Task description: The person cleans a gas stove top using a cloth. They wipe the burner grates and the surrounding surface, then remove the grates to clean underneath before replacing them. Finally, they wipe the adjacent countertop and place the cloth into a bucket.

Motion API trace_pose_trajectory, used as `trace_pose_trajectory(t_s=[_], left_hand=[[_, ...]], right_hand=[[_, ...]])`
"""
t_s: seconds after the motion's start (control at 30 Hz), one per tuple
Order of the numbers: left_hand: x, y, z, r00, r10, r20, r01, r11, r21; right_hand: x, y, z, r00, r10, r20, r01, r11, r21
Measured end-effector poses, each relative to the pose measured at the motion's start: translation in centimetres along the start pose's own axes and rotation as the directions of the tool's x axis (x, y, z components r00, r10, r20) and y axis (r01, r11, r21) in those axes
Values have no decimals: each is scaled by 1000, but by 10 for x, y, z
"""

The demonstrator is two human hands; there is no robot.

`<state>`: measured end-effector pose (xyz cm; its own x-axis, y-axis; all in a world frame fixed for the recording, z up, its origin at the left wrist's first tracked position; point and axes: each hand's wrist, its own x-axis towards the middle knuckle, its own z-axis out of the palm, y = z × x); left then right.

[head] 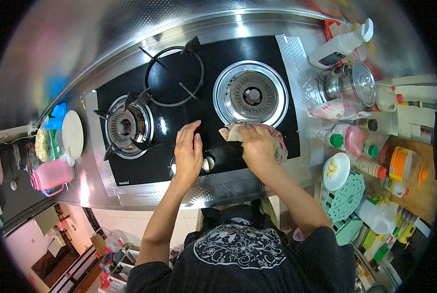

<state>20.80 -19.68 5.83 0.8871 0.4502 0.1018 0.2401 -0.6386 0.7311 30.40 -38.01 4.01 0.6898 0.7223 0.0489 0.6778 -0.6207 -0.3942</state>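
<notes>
My right hand (257, 146) presses a patterned cloth (279, 141) against the black glass gas hob (207, 106), just below the rim of the right burner (251, 94). That burner has no pan support on it. My left hand (189, 150) rests over the control knobs near the hob's front edge, holding nothing, its fingers held close together and extended. A round black pan support (203, 69) lies off its burner at the back middle of the glass. The left burner (124, 127) carries its own pan support. One silver knob (208, 163) shows beside my left hand.
Along the right stand a white spray bottle (339, 47), a glass-lidded pot (364, 83), seasoning jars and a small plate (328, 181) with pale pieces. A pink jug (53, 175) and a white plate (73, 134) are at the left. The steel wall borders the back.
</notes>
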Motion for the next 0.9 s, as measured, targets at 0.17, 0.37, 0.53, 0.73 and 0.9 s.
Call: trace_pose_trajectory(t_s=[0.17, 0.37, 0.53, 0.73, 0.9], left_hand=[[0, -1, 8, 1000, 14, 17, -14, 1000, -21], [9, 5, 15, 996, 75, 37, -75, 997, -17], [13, 6, 18, 994, 78, 74, -79, 997, 10], [4, -2, 10, 997, 37, 68, -40, 998, 46], [0, -8, 8, 997, 40, 72, -44, 997, 57]], right_hand=[[48, -41, 48, 980, 26, -196, -36, 998, -50], [-2, 12, 27, 975, -138, -172, 150, 987, 63], [-18, 74, -33, 978, -173, -113, 174, 985, 1], [-11, 78, -37, 980, -50, -192, 30, 994, -105], [-19, 26, -7, 971, 7, -239, -13, 1000, -21]])
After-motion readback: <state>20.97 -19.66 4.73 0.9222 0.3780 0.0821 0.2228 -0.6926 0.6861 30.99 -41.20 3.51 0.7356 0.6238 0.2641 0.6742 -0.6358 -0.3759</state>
